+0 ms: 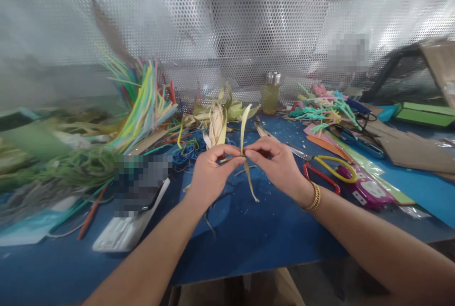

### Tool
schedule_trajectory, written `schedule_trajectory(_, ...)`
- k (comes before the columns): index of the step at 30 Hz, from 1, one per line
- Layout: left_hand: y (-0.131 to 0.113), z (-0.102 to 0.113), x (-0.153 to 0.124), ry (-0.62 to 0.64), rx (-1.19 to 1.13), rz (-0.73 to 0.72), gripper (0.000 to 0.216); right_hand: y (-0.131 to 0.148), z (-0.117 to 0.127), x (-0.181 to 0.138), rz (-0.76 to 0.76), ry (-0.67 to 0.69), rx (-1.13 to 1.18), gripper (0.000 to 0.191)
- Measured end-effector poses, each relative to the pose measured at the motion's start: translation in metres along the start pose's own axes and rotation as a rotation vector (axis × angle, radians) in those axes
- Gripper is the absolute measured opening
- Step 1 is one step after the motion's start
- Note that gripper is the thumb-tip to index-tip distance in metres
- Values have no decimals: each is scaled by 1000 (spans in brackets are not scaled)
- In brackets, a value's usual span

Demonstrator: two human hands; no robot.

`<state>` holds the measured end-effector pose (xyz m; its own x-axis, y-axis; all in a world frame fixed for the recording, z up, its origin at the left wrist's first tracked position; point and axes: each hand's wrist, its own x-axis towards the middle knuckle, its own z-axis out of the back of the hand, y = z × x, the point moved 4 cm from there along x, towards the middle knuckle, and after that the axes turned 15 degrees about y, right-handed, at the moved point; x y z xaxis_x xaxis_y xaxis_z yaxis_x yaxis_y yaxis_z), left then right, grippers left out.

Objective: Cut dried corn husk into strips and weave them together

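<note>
A pale, narrow strip of dried leaf (pixel 245 126), like corn husk, stands upright between my hands, with its tail hanging below the fingers. My left hand (pixel 213 168) pinches it between thumb and fingertips. From the other side my right hand (pixel 279 161), below a gold bracelet at the wrist, pinches the strip at the same spot; the exact point of contact is hidden by the fingertips. Just behind my left hand lies a bundle of corn husks (pixel 216 126). Scissors with yellow and red handles (pixel 336 166) lie right of my right hand.
Blue twine (pixel 194 149) and a bunch of coloured strips (pixel 144 102) lie to the left. A phone (pixel 144 192) rests on a white calculator-like device (pixel 117 237). A purple device (pixel 369 190) and pastel craft pieces (pixel 327 107) are on the right. A bottle (pixel 271 95) stands behind.
</note>
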<state>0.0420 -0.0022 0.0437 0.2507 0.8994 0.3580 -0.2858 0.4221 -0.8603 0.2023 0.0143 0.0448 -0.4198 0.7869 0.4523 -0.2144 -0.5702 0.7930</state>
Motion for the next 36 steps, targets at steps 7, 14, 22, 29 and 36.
schedule_trajectory(7,-11,7,1,-6,292,-166,4,0,5,5,-5,97,-26,8)
schedule_trajectory(14,-17,10,2,87,574,-310,1,7,10,8,54,196,-101,12)
schedule_trajectory(22,-17,7,1,111,656,-376,4,-14,-8,6,-125,369,286,28)
schedule_trajectory(29,-20,21,-1,-164,617,-312,35,-16,21,14,-117,102,237,26)
schedule_trajectory(36,-23,14,-6,-81,576,-309,12,-24,30,15,-117,-150,206,27)
